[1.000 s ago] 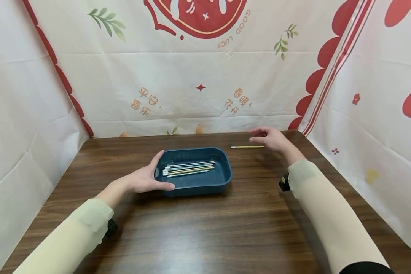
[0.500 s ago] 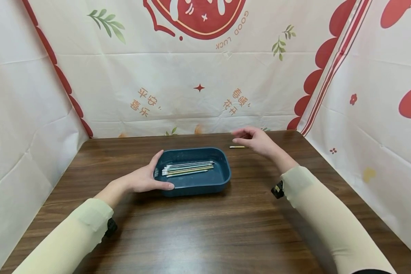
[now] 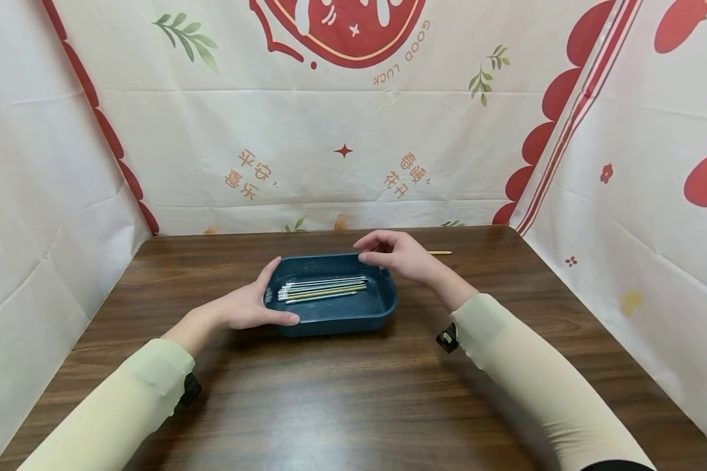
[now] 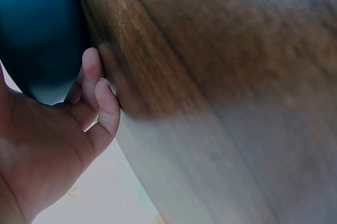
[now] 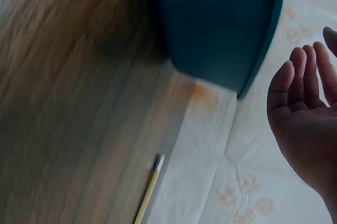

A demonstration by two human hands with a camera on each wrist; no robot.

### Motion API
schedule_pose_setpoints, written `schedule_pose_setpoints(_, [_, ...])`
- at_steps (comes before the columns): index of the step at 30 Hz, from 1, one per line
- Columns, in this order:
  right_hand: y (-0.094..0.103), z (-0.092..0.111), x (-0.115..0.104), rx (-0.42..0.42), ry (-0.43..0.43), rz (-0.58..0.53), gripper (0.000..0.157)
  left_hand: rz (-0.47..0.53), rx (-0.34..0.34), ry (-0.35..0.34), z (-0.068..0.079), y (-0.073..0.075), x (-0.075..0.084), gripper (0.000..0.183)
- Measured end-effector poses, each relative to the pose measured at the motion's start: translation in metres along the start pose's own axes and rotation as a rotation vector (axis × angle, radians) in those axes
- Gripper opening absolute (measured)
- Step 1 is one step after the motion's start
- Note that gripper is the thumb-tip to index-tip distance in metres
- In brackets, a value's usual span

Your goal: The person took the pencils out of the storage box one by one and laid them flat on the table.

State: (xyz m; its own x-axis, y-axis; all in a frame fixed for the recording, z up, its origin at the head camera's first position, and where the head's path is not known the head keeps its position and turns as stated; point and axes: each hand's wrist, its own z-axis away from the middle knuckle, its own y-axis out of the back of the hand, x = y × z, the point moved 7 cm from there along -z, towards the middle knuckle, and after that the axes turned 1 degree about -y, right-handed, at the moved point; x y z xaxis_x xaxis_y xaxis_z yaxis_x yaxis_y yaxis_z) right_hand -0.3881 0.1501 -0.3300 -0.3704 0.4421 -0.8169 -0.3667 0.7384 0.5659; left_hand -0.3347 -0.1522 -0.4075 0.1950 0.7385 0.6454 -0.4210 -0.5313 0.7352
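Wood-grain counter (image 3: 342, 392): left hand (image 3: 246, 306) grips blue tray's (image 3: 338, 327) left end, likely steadying it; right hand (image 3: 397, 252), empty, loosely bent, above far-right corner; pencils (image 3: 324, 291) inside, lone pencil (image 3: 441, 252) rightward.

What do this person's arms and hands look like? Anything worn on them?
The left hand and right hand are gloveless. The left sleeve and right sleeve are cream-coloured, ending in pale greenish cuffs. A small black device shows at each wrist. Black material borders the right sleeve at the picture's bottom.
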Motion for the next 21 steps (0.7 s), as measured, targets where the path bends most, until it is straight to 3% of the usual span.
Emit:
schedule_pose_setpoints(13, [-0.045,-0.014,-0.009,-0.108,0.067,-0.050,0.033,0.008,-0.008,0.020,0.000,0.002,-0.003,0.137])
schedule_pose_setpoints(21, [-0.063,-0.018,-0.001,-0.178,0.034,-0.076,0.031,0.027,-0.014,0.017,0.000,-0.002,-0.004,0.135])
